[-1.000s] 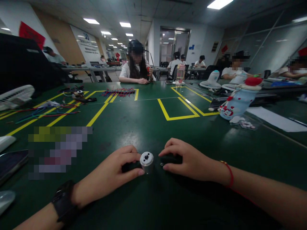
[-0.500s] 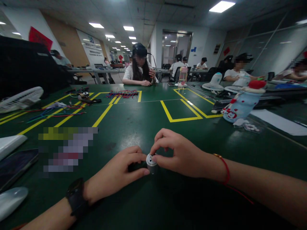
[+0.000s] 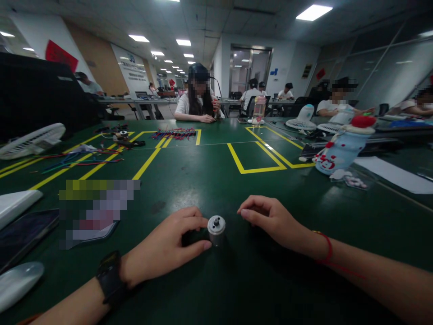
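Note:
A small silver cylindrical motor [image 3: 216, 231] stands upright on the green table [image 3: 189, 180]. Its top face has a dark shaft piece in the middle and small holes beside it. My left hand [image 3: 172, 237] is at its left side, the index fingertip and thumb against the casing in a loose hold. To the right of the motor and apart from it, my right hand [image 3: 275, 223] is lifted, fingers curled and thumb close against the index finger. I see nothing between those fingertips.
A phone [image 3: 29, 228] and a white mouse [image 3: 22, 285] lie at left, near a partly blurred packet [image 3: 98, 221]. Coloured wires [image 3: 81, 162] lie farther back. A blue bottle [image 3: 345, 149] and white paper [image 3: 392, 174] are at right. Across the table sits a person [image 3: 199, 97].
My right hand has left the top of the motor and moved right, uncovering the dark shaft piece. My left hand stays beside the motor. The view has shifted slightly.

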Demonstrator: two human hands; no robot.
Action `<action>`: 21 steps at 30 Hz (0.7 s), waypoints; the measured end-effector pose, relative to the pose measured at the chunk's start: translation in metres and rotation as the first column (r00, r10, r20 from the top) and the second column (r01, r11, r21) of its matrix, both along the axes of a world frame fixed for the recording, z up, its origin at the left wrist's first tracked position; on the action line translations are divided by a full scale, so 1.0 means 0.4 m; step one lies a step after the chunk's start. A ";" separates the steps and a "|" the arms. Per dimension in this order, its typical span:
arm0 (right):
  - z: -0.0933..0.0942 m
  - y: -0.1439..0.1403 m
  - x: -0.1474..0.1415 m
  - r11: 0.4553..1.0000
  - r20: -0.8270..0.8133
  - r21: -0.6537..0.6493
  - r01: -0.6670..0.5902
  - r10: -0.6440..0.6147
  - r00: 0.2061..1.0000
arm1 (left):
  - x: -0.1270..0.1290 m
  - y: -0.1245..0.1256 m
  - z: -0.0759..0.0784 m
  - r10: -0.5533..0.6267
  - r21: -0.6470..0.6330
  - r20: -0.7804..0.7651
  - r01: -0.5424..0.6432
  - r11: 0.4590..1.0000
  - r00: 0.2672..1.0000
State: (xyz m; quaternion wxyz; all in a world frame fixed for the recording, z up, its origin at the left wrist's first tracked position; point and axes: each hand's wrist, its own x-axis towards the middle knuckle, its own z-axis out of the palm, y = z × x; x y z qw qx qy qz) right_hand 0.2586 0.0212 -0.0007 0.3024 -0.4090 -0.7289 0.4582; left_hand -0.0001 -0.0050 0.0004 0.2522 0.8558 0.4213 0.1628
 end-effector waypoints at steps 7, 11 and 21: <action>0.004 -0.005 -0.011 0.995 0.055 0.091 -0.036 0.031 0.998 | 0.005 -0.005 0.005 -0.017 0.051 -0.037 0.019 0.999 0.999; 0.017 -0.018 -0.035 0.954 0.139 0.280 -0.111 0.074 0.988 | 0.010 -0.004 0.000 -0.018 0.092 -0.101 0.027 0.995 0.995; 0.056 -0.035 -0.079 0.900 0.206 0.411 -0.142 0.060 0.977 | 0.014 -0.006 -0.007 -0.010 0.144 -0.152 0.033 0.989 0.988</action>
